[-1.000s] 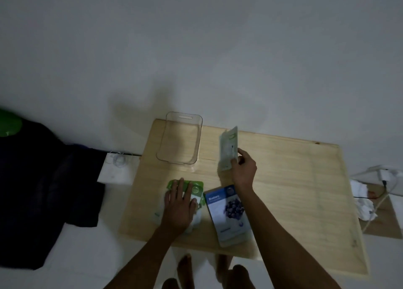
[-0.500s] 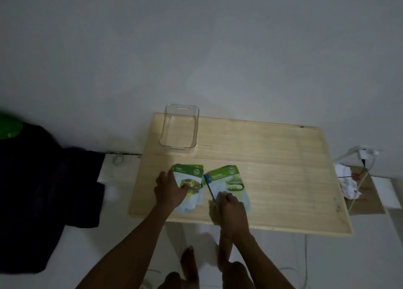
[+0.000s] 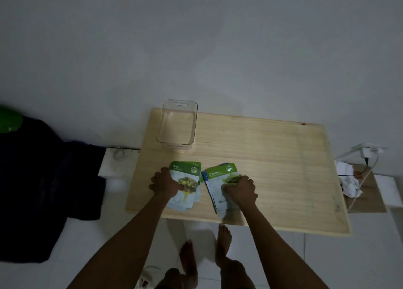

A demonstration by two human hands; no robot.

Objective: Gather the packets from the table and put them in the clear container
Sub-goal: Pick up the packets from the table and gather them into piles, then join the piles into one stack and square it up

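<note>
I see my left hand [image 3: 166,185] pinching the Olive packet pile [image 3: 186,185] near the front of the wooden table [image 3: 272,168]. My right hand [image 3: 241,189] presses curled fingers on the Cucumber packet pile [image 3: 220,179] just beside it. The clear container [image 3: 177,123] sits empty at the back left corner.

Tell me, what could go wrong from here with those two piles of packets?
The right pile overhangs the table's near edge, so packets could slip to the floor. Both piles, the left too, look fanned and may spill when lifted. The clear container sits at the far corner and could be nudged off.
</note>
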